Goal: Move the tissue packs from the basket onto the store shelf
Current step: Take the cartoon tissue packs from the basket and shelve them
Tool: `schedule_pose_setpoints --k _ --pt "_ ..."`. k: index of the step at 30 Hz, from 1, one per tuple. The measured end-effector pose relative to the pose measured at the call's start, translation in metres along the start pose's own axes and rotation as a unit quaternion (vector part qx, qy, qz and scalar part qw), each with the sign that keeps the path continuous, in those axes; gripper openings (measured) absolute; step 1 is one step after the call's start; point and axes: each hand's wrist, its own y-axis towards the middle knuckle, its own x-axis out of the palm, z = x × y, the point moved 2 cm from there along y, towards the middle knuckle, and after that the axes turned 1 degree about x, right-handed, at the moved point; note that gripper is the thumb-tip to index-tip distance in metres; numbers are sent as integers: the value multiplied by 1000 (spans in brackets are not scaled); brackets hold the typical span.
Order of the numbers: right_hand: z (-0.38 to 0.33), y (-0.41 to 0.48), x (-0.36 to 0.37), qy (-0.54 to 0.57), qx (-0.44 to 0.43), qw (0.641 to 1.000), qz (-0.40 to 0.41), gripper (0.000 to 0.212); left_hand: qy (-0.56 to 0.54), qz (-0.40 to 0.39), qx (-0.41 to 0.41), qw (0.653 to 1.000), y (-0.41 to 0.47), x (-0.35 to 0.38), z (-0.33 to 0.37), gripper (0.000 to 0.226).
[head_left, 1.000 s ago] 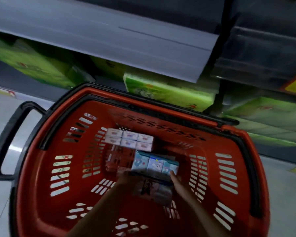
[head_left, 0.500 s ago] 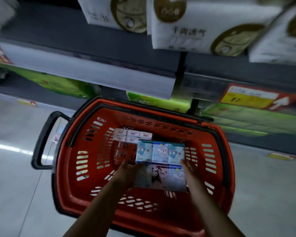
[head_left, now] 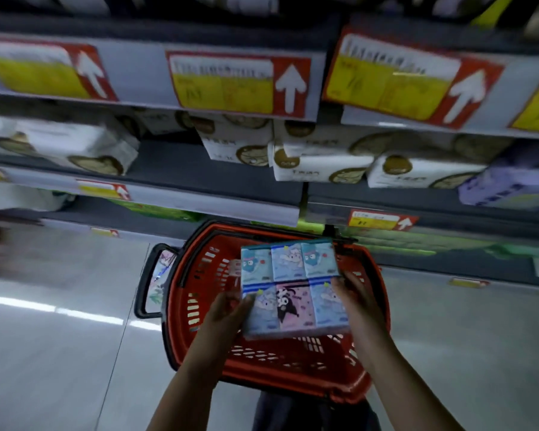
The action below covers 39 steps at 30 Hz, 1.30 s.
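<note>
Left hand (head_left: 227, 309) and right hand (head_left: 357, 295) gripping tissue pack (head_left: 293, 290), red basket (head_left: 293, 363) below, shelf (head_left: 199, 169) behind

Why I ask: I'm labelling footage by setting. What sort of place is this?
Most likely a supermarket aisle: tiered shelves carry yellow price tags and white packs, and a red shopping basket sits below the tissue pack held by the left hand and right hand.

Left hand (head_left: 227, 312), right hand (head_left: 353, 301), both curled

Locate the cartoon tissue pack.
Tissue pack sits lower centre in head view, held between left hand and right hand over the red basket.
</note>
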Motion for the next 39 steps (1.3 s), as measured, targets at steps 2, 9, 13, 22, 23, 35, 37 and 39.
schedule_pose_setpoints --k 2,9,13,22,23,35,37,39 --pt "-20 -20 6 2 -20 1000 -5 35 -9 11 8 1000 -21 0 12 26" --pt "-84 -79 16 48 -44 998 -9 31 -3 30 49 998 -84 -7 72 33" --pt "-124 -112 15 35 -73 996 -21 26 11 25 74 997 -122 -2 109 29" --pt "-244 -220 -8 43 -136 986 -87 66 87 -20 140 986 -225 22 208 30" --pt "-254 -229 -10 52 -138 985 -88 66 91 -34 145 985 -238 25 217 30" --pt "-343 -333 -27 89 -202 971 -91 49 87 -99 205 970 -345 47 305 26" --pt "-357 -346 -29 78 -224 968 -77 62 97 -91 226 965 -357 50 317 26" --pt "-373 -358 -30 64 -245 965 -69 61 105 -88 251 958 -367 52 329 23"
